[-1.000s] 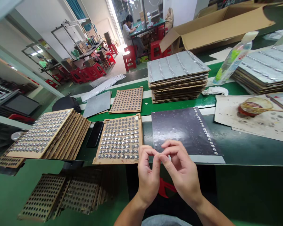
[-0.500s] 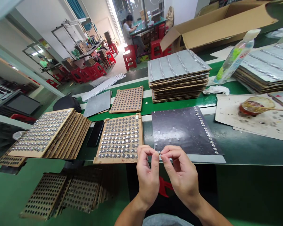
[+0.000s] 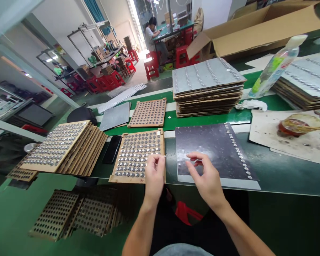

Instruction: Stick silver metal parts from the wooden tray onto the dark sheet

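My left hand [image 3: 154, 176] is over the right edge of a wooden peg board [image 3: 137, 133] that bears rows of small round metal pieces. Its thumb and forefinger are pinched together, with a tiny shiny metal piece [image 3: 164, 156] just showing at the tips. To the right, my right hand [image 3: 205, 177] hovers over the front part of a dark flat sheet [image 3: 200, 142]. Thumb and fingers are apart there, and I see nothing between them. A line of small round metal pieces [image 3: 238, 153] runs down the sheet's right side.
A stack of grey sheets on cardboard [image 3: 208, 103] stands behind. To the right are a bottle [image 3: 278, 67] and a dish of reddish-brown stuff [image 3: 293, 126] on stained paper. Left lie a phone [image 3: 112, 150] and stacked boards [image 3: 77, 153]. A person [image 3: 150, 33] sits far back.
My hands were together, fingertips meeting at a small round metal piece. Now they are apart: the left has moved left over the peg board, and the right has opened above the dark sheet.
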Demonstrator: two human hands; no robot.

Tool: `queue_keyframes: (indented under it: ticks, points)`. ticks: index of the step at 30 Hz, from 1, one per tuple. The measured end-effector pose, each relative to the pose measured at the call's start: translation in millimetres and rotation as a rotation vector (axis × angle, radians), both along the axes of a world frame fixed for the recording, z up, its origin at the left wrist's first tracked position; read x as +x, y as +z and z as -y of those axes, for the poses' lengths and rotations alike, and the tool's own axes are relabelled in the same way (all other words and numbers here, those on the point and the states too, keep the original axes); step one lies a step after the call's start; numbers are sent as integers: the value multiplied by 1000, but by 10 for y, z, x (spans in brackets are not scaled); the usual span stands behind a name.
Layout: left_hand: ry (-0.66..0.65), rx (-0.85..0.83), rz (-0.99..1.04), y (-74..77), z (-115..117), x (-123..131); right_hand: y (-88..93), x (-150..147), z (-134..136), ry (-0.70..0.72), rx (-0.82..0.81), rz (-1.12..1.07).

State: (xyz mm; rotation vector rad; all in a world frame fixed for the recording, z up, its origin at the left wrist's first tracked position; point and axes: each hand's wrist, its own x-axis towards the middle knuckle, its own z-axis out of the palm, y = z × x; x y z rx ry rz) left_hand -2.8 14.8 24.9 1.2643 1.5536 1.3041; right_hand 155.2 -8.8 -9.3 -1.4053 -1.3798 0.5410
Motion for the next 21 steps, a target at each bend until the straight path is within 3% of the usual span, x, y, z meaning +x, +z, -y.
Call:
queue_keyframes:
  ticks: [4, 8, 14, 21]
  points:
    - [215, -109, -389, -47, -508, -471, -144, 112, -436, 10, -108, 137]
    - [283, -224, -658, -111, -775, -666, -240, 98, -844, 26, -208, 275]
    - [270, -300, -861, -236, -822, -647, -335, 113, -1208, -3, -339, 484]
    - [300, -270, -896, -248, -792, -695, -344, 83, -1593, -85, -443, 616]
